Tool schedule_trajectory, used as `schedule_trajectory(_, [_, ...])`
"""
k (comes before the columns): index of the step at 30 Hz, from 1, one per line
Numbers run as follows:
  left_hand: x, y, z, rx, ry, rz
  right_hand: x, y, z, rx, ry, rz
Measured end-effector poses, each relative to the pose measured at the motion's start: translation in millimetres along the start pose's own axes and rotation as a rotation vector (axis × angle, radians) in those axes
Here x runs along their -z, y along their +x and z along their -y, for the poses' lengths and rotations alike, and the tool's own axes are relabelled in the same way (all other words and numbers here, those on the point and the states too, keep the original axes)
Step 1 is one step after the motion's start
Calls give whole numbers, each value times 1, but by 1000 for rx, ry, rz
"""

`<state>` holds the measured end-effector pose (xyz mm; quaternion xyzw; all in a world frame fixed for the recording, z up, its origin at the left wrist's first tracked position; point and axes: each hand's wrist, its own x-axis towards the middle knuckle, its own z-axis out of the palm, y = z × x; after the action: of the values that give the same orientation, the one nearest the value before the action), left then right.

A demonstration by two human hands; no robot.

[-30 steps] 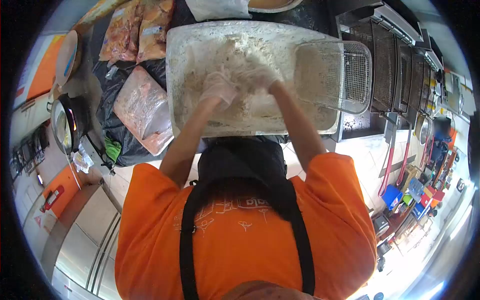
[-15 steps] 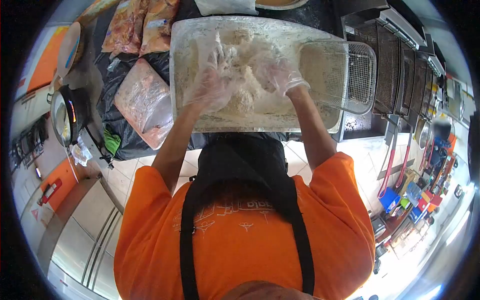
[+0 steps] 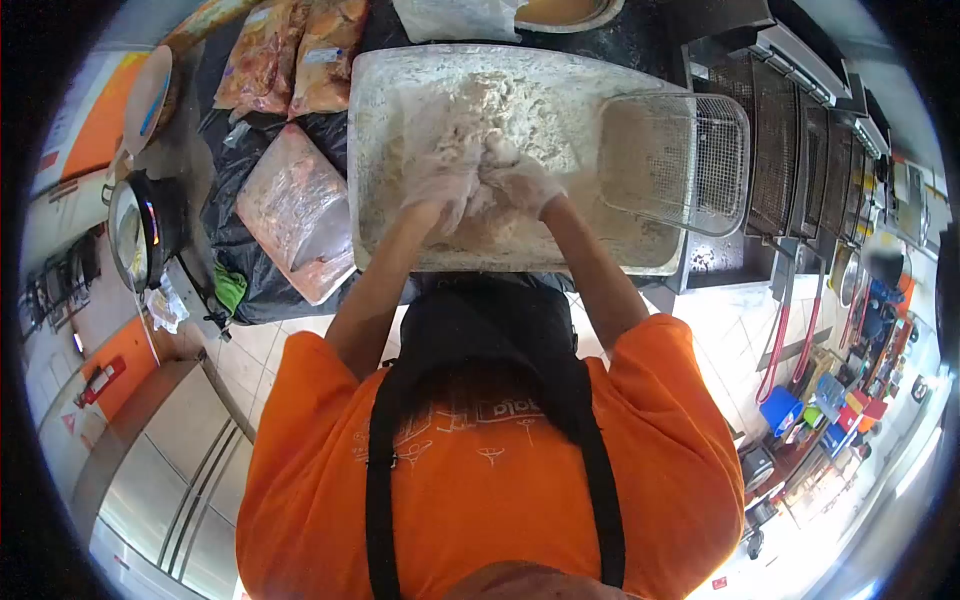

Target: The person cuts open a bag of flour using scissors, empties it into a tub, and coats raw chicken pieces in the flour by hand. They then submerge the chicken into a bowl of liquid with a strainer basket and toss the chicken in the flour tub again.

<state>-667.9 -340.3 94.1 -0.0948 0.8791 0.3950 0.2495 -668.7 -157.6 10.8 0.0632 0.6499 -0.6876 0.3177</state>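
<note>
A large pale tub (image 3: pixel 366 160) holds a heap of flour (image 3: pixel 515 105). My left hand (image 3: pixel 445 182), in a clear glove dusted white, is low in the tub, its fingers turned inward against the floury mass. Close beside it, my right hand (image 3: pixel 522 182) is in a similar glove, with its fingers curled toward the left one. The two hands nearly meet over floury material, and what lies between them is too coated and blurred to name. A wire basket (image 3: pixel 718 165) lies over the tub's right end.
Left of the tub are a plastic-wrapped tray (image 3: pixel 295 215) and bags of reddish meat (image 3: pixel 328 60). A bowl (image 3: pixel 570 12) and a white bag (image 3: pixel 455 18) sit behind it. More wire baskets (image 3: pixel 768 150) with red handles hang at the right.
Half a second ago my hands were apart and lifted, with flour falling between them. Now they have come together, lower in the tub.
</note>
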Motion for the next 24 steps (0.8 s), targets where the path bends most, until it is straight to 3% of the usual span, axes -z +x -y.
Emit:
schedule_trajectory(1, [8, -4, -2, 0, -49, 7, 3, -9, 10, 0, 0, 5])
schedule_trajectory(2, [15, -9, -5, 1, -98, 15, 10, -27, 35, 8, -446, 30])
schedule_trajectory(4, [31, -6, 12, -627, 681, 110, 31, -49, 59, 99, -418, 106])
schedule_trajectory(5, [40, -7, 22, -625, 679, 103, 49, -55, 64, 78, -270, 141])
schedule_trajectory(6, [48, -8, 32, -575, 427, 155, 68, -54, 67, 27, -130, 129])
schedule_trajectory(8, [45, 1, 41, -526, 177, 202, 100, -38, 75, -76, -121, 10])
schedule_trajectory(9, [31, 15, 48, -449, 198, 169, 107, -24, 77, -93, -263, -50])
schedule_trajectory(13, [-19, 79, 48, -207, 273, 34, 81, 41, 61, 138, -1311, -67])
schedule_trajectory(15, [-17, 80, 31, -148, 266, -3, 48, 55, 56, 156, -1566, -16])
schedule_trajectory(17, [3, 57, 21, -138, 204, 20, 44, 6, 78, 401, -798, -10])
schedule_trajectory(18, [17, 39, 17, -140, 184, 32, 75, -5, 54, 380, -613, 84])
schedule_trajectory(20, [35, 21, 22, -128, 174, 28, 83, -30, 110, 32, -268, 160])
schedule_trajectory(21, [34, 23, 28, -114, 158, 20, 118, -8, 87, -202, 176, -35])
schedule_trajectory(22, [25, 35, 29, -105, 130, 12, 99, -6, 107, -254, -216, -245])
schedule_trajectory(24, [4, 65, 15, -93, 58, -29, 93, 31, 93, -205, -395, -276])
